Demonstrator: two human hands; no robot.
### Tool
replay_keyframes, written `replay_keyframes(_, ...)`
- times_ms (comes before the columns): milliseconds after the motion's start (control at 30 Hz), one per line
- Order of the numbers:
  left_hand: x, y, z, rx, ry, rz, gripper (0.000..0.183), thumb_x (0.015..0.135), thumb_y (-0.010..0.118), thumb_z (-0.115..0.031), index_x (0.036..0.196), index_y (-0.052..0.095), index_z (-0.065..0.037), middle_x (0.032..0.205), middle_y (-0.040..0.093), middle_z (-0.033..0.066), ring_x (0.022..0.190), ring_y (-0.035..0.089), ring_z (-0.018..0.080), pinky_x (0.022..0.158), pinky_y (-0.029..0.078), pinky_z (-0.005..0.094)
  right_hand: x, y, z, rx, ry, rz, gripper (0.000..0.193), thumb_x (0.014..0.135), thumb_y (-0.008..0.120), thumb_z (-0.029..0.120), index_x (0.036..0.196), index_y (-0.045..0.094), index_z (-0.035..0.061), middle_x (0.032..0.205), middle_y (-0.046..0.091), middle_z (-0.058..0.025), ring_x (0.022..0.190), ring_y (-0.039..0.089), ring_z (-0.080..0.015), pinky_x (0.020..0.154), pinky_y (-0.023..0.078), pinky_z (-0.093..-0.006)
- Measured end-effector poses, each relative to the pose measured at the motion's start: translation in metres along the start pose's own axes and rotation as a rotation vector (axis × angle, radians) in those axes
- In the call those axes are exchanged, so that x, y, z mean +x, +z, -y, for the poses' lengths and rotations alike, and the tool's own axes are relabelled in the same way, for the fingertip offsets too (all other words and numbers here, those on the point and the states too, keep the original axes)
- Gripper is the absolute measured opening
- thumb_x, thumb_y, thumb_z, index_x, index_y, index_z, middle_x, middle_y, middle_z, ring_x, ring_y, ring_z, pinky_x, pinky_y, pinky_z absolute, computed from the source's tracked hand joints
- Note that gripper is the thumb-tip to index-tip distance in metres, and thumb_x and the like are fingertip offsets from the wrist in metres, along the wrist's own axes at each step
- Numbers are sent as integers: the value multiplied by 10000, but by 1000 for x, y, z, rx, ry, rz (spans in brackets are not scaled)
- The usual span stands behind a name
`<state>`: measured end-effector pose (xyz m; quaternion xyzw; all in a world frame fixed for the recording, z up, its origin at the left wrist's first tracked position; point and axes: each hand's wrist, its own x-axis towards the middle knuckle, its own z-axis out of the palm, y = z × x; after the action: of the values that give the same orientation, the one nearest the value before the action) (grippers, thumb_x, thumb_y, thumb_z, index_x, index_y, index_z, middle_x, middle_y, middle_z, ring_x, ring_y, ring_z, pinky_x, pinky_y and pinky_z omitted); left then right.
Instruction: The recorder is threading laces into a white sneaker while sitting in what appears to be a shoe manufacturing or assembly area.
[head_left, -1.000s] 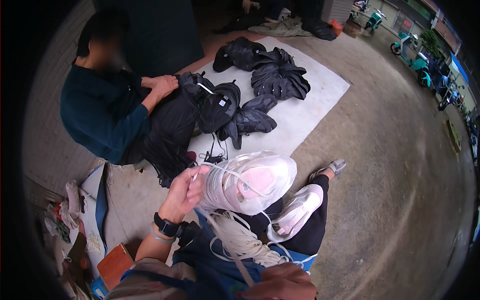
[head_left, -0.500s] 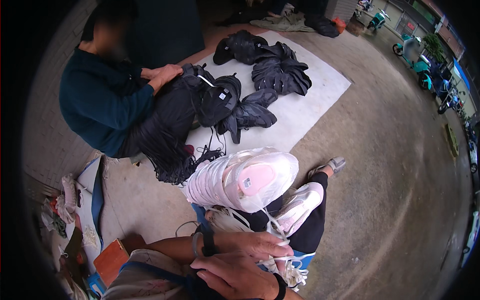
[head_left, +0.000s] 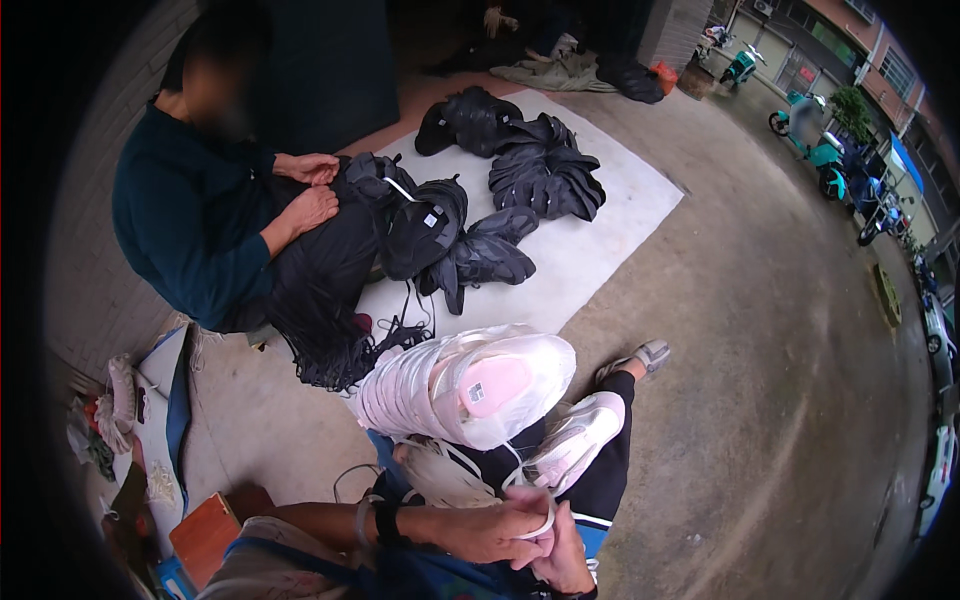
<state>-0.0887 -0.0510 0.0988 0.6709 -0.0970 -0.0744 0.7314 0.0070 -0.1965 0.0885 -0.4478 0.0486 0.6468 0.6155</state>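
To my left, a co-worker's black laces [head_left: 320, 345] hang in a thick fringe off the lap, probably so single strands pull free easily. The black uppers [head_left: 415, 240] lie bunched on a white sheet [head_left: 610, 240], likely to spare them the damp-looking floor [head_left: 720, 400]. My white laces [head_left: 445, 478] sit just on the near side of the stack of pink-and-white uppers [head_left: 465, 385], seemingly for quick reach. My left hand [head_left: 505, 530] is curled closed on a white strand [head_left: 541, 524], which loops over its fingers; my right hand [head_left: 572, 562] meets it, half folded, and I cannot tell whether it grips. A single pink-and-white upper [head_left: 583, 437] rests against the black-clad leg just beyond, presumably to stay near both hands. The black laces look thin and limp, the black uppers soft and creased, my stack ribbed by nested edges and glossy, the single upper rounded at its toe.
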Motion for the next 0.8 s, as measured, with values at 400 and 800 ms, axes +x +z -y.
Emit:
replay_keyframes(400, -29, -3, 4, 178, -204, -62, 131, 988, 450, -158, 1037, 477, -40, 758, 458, 4, 667, 452, 88, 605, 402, 267, 37, -20, 27, 388, -643, -81, 279, 1029, 454, 287, 1070, 552, 29, 671, 544, -39, 610, 598, -201, 600, 535, -339)
replay_keyframes(800, 7, -42, 9, 293, -239, -361, 303, 978, 522, -284, 1060, 602, -4, 973, 625, 141, 920, 619, 233, 819, 474, 332, 22, 0, 25, -302, -575, -171, 241, 1030, 430, 204, 1083, 566, 12, 648, 527, -3, 479, 440, -51, 439, 359, -208)
